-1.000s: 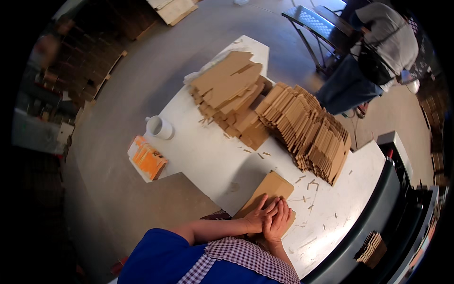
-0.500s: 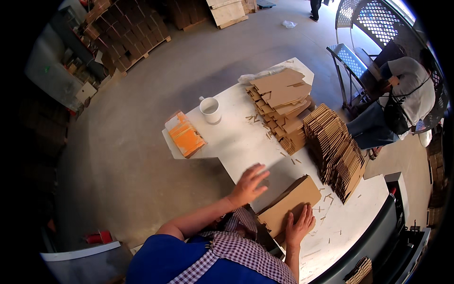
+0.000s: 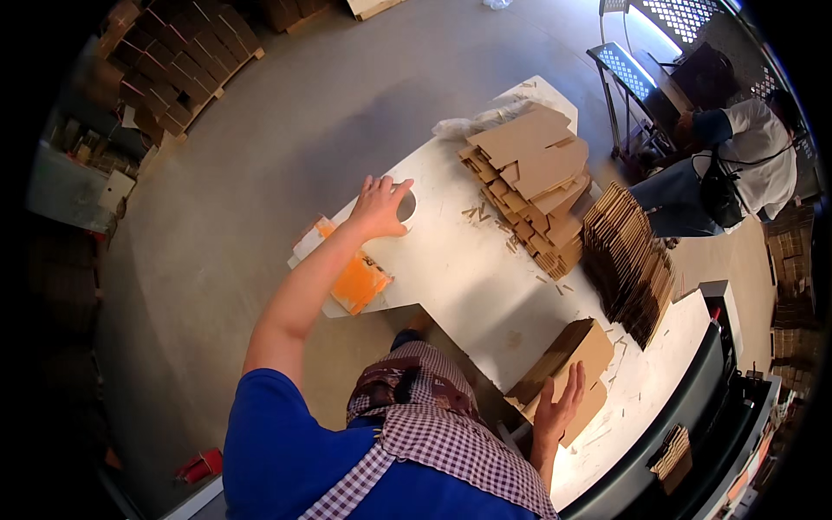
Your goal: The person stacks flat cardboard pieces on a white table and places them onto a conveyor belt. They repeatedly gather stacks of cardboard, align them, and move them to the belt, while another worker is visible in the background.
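A white mug (image 3: 406, 206) stands on the white table, partly covered by my left hand (image 3: 379, 209). The thumb and fingers of that hand curve round the mug in a C shape. My right hand (image 3: 558, 407) is at a stack of brown cardboard blanks (image 3: 586, 351) near the table's front edge. Its fingers are stretched out and the thumb stands apart, with nothing held. Whether the palm touches the cardboard I cannot tell. Beside my left forearm lies an orange-and-white package (image 3: 360, 282).
A pile of cut cardboard (image 3: 533, 165) and a leaning row of cardboard sheets (image 3: 630, 260) fill the far right of the white table (image 3: 451, 260). Small scraps lie around them. A dark machine edge (image 3: 659, 442) borders the right side. Another person (image 3: 745, 165) sits beyond.
My left hand has swung forward and left, from above the table's near edge to the mug. My right hand has shifted from lying flat on the cardboard to a more raised pose. The view has shifted.
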`<state>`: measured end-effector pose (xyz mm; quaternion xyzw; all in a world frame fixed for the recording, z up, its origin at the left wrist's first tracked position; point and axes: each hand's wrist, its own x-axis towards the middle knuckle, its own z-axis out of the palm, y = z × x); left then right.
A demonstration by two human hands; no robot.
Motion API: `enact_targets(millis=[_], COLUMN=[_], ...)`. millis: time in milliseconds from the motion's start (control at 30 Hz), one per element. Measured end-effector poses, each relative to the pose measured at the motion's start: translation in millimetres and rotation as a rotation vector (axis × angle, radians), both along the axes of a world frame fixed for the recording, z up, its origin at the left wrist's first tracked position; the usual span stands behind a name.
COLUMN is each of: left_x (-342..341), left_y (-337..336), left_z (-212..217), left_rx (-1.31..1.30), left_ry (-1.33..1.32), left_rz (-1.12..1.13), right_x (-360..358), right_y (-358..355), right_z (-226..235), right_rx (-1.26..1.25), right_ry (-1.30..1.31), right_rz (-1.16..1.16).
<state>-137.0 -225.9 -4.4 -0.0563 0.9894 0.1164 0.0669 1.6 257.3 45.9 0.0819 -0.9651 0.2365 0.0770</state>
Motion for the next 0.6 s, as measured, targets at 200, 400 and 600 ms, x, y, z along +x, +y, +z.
enact_targets(millis=[200, 400, 600], left_x=[43, 157, 277], left_y=[52, 129, 128], left_z=[9, 38, -75], left_rx=[0.09, 0.391, 0.436], left_ry=[0.309, 0.275, -0.043], left_rz=[-0.132, -0.321, -0.042], right_x=[3, 37, 31], right_y=[-84, -115, -120], right_z=[-12, -53, -135], right_rx=[-0.118, -0.165, 0.134], right_ry=[-0.087, -0.122, 0.0], right_rz=[0.226, 0.273, 0.292])
